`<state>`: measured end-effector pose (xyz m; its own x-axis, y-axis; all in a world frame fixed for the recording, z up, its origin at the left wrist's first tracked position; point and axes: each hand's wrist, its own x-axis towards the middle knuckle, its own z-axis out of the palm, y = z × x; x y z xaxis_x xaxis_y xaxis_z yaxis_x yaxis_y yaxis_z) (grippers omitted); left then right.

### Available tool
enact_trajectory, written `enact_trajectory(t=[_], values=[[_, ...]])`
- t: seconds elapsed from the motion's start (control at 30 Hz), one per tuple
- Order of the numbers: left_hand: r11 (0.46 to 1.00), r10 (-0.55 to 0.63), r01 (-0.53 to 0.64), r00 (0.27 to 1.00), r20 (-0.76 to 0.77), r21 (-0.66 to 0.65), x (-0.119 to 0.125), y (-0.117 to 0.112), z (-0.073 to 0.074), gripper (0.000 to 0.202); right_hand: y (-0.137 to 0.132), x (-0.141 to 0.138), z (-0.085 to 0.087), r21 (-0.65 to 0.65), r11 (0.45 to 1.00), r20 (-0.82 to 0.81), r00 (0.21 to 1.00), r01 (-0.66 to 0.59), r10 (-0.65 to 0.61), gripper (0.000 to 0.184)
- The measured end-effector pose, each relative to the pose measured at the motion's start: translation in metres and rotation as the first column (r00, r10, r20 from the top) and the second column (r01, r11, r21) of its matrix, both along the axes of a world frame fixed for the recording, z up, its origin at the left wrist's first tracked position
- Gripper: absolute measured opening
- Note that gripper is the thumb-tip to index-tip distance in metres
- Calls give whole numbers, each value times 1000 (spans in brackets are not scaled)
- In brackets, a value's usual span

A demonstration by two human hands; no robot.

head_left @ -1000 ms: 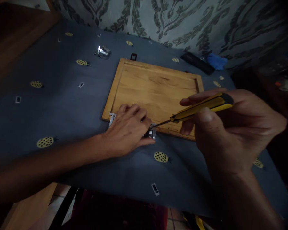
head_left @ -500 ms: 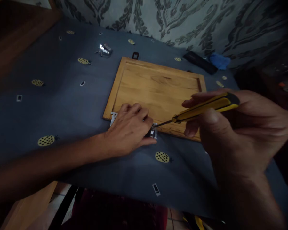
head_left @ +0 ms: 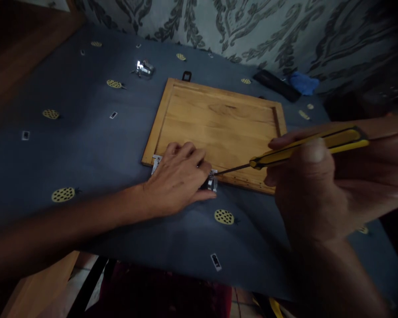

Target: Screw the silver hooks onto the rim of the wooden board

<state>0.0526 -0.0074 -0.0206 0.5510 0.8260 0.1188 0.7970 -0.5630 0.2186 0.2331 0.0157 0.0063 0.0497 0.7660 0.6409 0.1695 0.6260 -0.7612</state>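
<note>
A wooden cabinet door panel lies flat on a blue patterned cloth. My left hand is closed over a silver metal hinge at the panel's near edge, pressing it in place. My right hand grips a yellow and black screwdriver, its thin shaft pointing left with the tip at the hinge, just beside my left fingertips. Most of the hinge is hidden under my left hand.
A second shiny metal hinge lies at the back left of the cloth. A black flat object and a blue rag sit at the back right by the patterned curtain. A wooden surface borders the left.
My right hand has drawn back to the right with the screwdriver, which now lies flatter. The left hand stays on the hinge.
</note>
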Motion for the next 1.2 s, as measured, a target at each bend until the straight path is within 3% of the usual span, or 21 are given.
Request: enact_trajectory(t=[0.17, 0.4, 0.53, 0.67, 0.97, 1.2], values=[[1000, 2, -2, 1000, -6, -15, 1, 0, 1, 46, -3, -1, 1, 47, 997, 127, 990, 53, -59, 13], [1000, 6, -6, 1000, -6, 0, 1, 0, 0, 46, -1, -1, -1, 38, 999, 90, 996, -31, 28, 7], [1000, 0, 0, 1000, -9, 1, 1, 0, 0, 48, 0, 6, 6, -38, 987, 122, 980, -156, 159, 24], [1000, 3, -3, 1000, -24, 11, 1, 0, 0, 49, -1, 10, 13, -90, 978, 183, 962, -190, 204, 24], [1000, 12, -12, 999, -43, -10, 1, -2, 2, 48, 2, 8, 8, -17, 982, 100, 977, -188, 188, 15], [1000, 16, -16, 1000, -24, -16, 0, -1, 3, 48, 3, 4, 1, 28, 990, 8, 990, -141, 140, 24]])
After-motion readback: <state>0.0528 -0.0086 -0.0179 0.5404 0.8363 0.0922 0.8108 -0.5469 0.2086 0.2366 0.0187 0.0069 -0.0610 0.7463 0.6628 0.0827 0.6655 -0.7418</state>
